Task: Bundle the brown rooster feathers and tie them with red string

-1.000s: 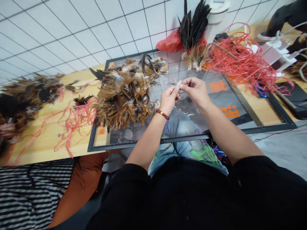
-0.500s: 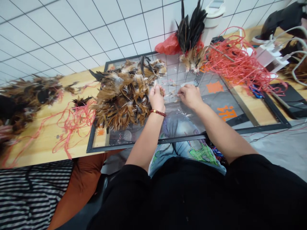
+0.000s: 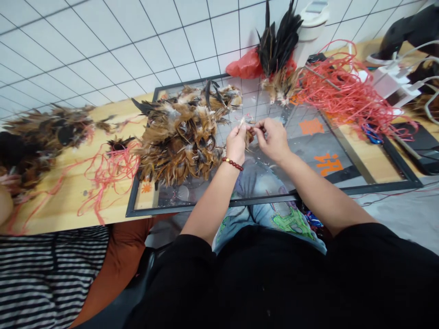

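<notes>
My left hand (image 3: 236,142), with a beaded bracelet at the wrist, is closed in a pinch on some small brown feathers (image 3: 249,136), their pale ends showing above the fingertips. Right beside it, my right hand (image 3: 274,139) has thumb and forefinger pressed together at the same feathers; whether it grips a separate one is too small to tell. Both hands are over a dark-framed glass panel (image 3: 291,176). To the left of my left hand lies a large heap of brown feathers (image 3: 181,141) on the glass.
Tangled pink string (image 3: 339,93) lies at the right, near white chargers (image 3: 394,82). Black feathers (image 3: 277,41) stand by a red plastic bag (image 3: 245,65) at the tiled wall. More string (image 3: 113,169) and feathers (image 3: 44,130) lie left, beside another person's hand (image 3: 10,183).
My left hand has moved right, bringing the small feathers up to my right hand. My right hand has lifted slightly from the glass, and the two hands now meet.
</notes>
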Demonstrator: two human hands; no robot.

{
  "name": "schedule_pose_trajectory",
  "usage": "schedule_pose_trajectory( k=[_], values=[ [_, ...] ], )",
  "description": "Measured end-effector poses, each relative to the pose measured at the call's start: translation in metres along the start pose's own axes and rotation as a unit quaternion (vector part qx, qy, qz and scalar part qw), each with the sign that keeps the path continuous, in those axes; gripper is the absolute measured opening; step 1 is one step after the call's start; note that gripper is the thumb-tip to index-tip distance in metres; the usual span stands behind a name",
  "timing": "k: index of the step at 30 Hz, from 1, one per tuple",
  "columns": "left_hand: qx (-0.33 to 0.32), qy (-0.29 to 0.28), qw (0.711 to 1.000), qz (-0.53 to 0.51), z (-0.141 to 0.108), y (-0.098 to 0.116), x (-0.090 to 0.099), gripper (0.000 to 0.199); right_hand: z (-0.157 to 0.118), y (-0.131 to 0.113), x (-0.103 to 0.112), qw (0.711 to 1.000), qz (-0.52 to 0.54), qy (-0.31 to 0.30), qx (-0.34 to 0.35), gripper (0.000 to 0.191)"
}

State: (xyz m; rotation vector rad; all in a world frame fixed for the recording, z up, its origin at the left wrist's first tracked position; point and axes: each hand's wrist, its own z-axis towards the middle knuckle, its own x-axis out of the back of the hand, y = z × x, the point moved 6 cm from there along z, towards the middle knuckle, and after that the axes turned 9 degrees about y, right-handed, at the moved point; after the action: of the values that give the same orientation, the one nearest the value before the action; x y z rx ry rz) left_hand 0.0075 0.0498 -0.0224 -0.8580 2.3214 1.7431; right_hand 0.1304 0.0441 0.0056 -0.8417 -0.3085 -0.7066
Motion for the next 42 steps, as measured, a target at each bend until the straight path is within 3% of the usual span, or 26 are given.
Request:
schedule_pose_trajectory(
  k=[6,10,13,16,20,23,28,36,42],
  values=[
    [0.023,-0.01,0.999,-0.041,0.002,0.0,0.002,0.019,-0.003,-0.012,-0.001,0.998,-0.01,-0.042,0.036,0.022],
    [0.036,-0.016,0.998,-0.058,0.003,0.003,0.003,0.023,-0.004,-0.018,0.002,0.997,0.056,-0.036,0.029,0.027],
    [0.028,-0.033,0.997,-0.058,0.0,0.007,0.0,0.024,-0.001,-0.008,0.005,0.986,0.157,0.012,-0.05,0.035],
    [0.03,-0.064,0.996,-0.051,-0.006,0.01,-0.004,0.025,0.003,0.011,0.001,0.953,0.255,0.036,-0.158,0.046],
    [0.031,-0.089,0.995,-0.031,-0.012,0.011,-0.006,0.025,0.003,0.019,-0.014,0.891,0.359,-0.04,-0.274,0.055],
    [0.031,-0.093,0.995,-0.013,-0.013,0.011,-0.007,0.027,0.003,0.007,-0.015,0.861,0.412,-0.066,-0.292,0.056],
    [0.056,-0.095,0.994,-0.008,-0.017,0.007,-0.01,0.026,0.006,-0.003,-0.005,0.87,0.411,-0.045,-0.268,0.053],
    [0.041,-0.117,0.991,0.052,-0.016,0.0,-0.01,0.022,0.013,0.007,0.009,0.91,0.352,-0.005,-0.218,0.057],
    [0.056,-0.127,0.988,0.063,-0.021,-0.002,-0.015,0.026,0.01,0.002,0.005,0.906,0.353,-0.05,-0.228,0.057]
  ],
)
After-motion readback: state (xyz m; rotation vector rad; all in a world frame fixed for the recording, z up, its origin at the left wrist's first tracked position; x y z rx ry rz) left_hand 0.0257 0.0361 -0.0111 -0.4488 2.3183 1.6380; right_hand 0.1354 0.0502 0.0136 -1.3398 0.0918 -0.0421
